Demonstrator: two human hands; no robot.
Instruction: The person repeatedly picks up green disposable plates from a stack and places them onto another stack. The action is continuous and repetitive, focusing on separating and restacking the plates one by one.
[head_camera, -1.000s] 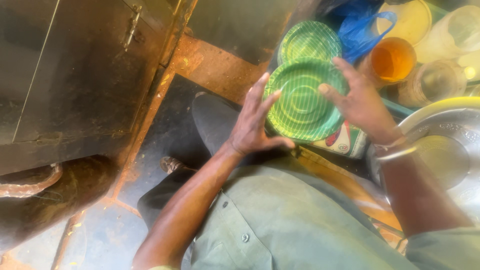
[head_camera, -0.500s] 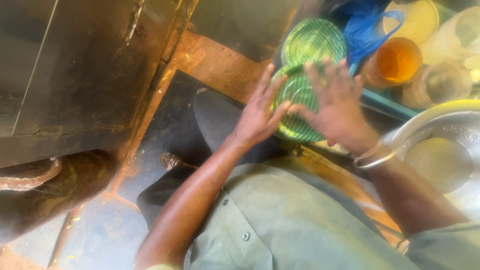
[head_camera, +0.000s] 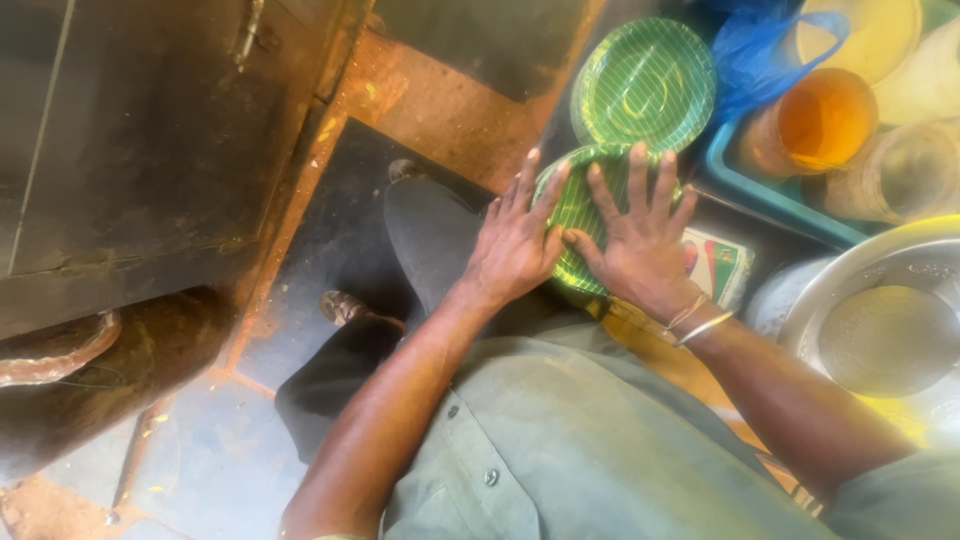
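**A:** Your left hand (head_camera: 515, 245) and your right hand (head_camera: 640, 240) are both lying flat on the green striped plate (head_camera: 578, 205), fingers spread wide and straight. Neither one is closing around anything; the palms are simply pressing down on it.

**B:** And where is that plate sitting for you?

**A:** It is sitting near the centre of your view, just above your knee, with your left hand covering its 8 o'clock side and your right hand covering its 4 o'clock side. Your thumbs are nearly meeting over the middle.

**B:** What are you seeing around it?

**A:** At 1 o'clock from it, a second green plate (head_camera: 645, 85) is lying just beside it, uncovered. Further toward 2 o'clock, a blue plastic bag (head_camera: 765, 60) is resting next to an orange cup (head_camera: 825, 120). At 4 o'clock, a large metal bowl (head_camera: 890, 330) is standing near your right forearm, where thin bangles (head_camera: 695, 320) are circling your wrist.
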